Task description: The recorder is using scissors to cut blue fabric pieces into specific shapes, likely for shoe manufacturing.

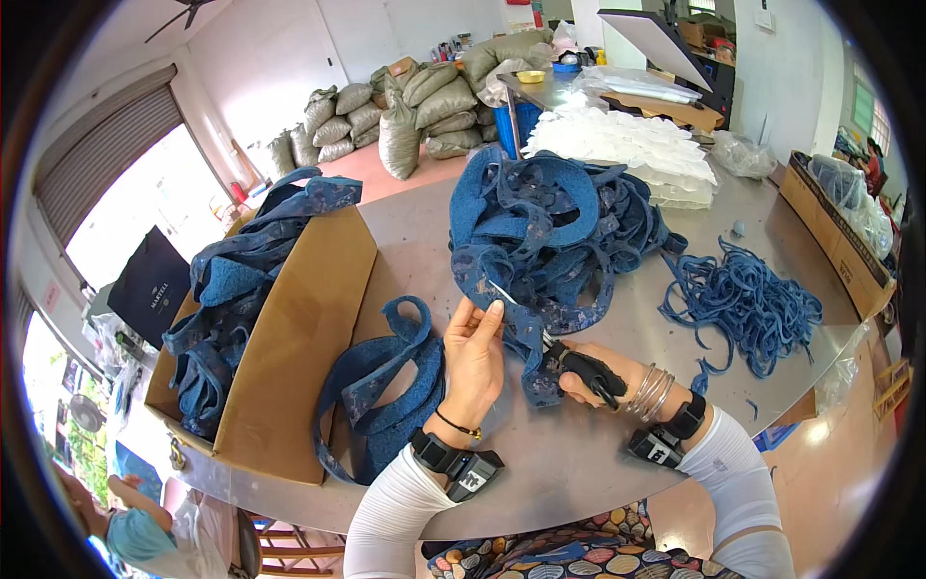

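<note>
My left hand [473, 363] pinches a blue patterned fabric strip [526, 333] between thumb and fingertips, above the middle of the table. In my right hand [622, 365] are black-handled scissors [590, 373], their blades pointing up and left at the strip; how far they are parted I cannot tell. The strip runs up towards a big tangled heap of blue strips [627, 217] just beyond my hands. Several wider loops of blue strip [391, 439] lie by my left forearm. Off to the right is a pile of thin blue trimmings [748, 307].
At the left a cardboard box [299, 318] is heaped with blue strips. White layered sheets [627, 145] are stacked at the table's far side. A long carton [830, 232] stands at the right edge. Stuffed sacks [400, 135] line the far wall. Another person [145, 526] is at lower left.
</note>
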`<state>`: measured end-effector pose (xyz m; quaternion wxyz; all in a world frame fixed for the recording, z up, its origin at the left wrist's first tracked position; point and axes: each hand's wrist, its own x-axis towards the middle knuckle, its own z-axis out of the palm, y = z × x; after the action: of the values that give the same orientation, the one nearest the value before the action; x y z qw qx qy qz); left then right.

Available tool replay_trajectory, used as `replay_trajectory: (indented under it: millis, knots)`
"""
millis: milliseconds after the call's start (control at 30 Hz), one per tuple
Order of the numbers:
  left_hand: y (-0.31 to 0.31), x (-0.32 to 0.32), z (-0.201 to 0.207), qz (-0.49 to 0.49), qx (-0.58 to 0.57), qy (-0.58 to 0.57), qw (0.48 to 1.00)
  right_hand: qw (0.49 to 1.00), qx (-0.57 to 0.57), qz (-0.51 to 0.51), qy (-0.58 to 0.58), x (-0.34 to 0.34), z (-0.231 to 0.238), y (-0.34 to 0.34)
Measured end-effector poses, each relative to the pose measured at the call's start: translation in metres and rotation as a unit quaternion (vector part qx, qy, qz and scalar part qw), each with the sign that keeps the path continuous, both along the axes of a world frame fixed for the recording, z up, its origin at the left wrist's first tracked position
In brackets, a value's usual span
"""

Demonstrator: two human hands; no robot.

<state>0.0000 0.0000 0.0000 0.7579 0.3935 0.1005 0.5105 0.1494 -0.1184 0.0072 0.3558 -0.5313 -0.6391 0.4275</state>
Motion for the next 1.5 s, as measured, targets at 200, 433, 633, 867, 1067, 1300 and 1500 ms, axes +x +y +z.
replay_trajectory:
  millis: [200, 433, 633, 867, 1067, 1300, 1500]
  knots:
    - [-0.001, 0.000, 0.004, 0.006, -0.031, -0.005, 0.999, 0.998, -0.026, -0.013, 0.049, -0.007, 0.000, 0.000]
    - [-0.001, 0.001, 0.001, 0.002, -0.001, 0.008, 1.000, 1.000, 0.023, -0.010, -0.012, -0.006, 0.006, -0.001]
    - [-0.003, 0.002, 0.002, 0.008, 0.000, 0.016, 1.000, 1.000, 0.006, -0.006, -0.007, -0.004, 0.003, -0.002]
    - [-0.002, 0.002, 0.000, 0.009, -0.012, 0.011, 1.000, 0.998, -0.042, -0.011, 0.053, -0.005, 0.000, -0.001]
    - [-0.003, 0.003, 0.002, 0.009, -0.025, 0.004, 1.000, 0.990, -0.081, -0.014, 0.113, -0.006, 0.005, -0.002]
    - [-0.002, 0.000, 0.002, -0.021, -0.040, -0.003, 0.999, 0.985, -0.087, -0.022, 0.150, -0.004, 0.001, 0.001]
    - [0.003, 0.001, -0.002, -0.038, -0.048, -0.015, 0.998, 0.985, -0.074, -0.050, 0.147, -0.002, -0.009, 0.000]
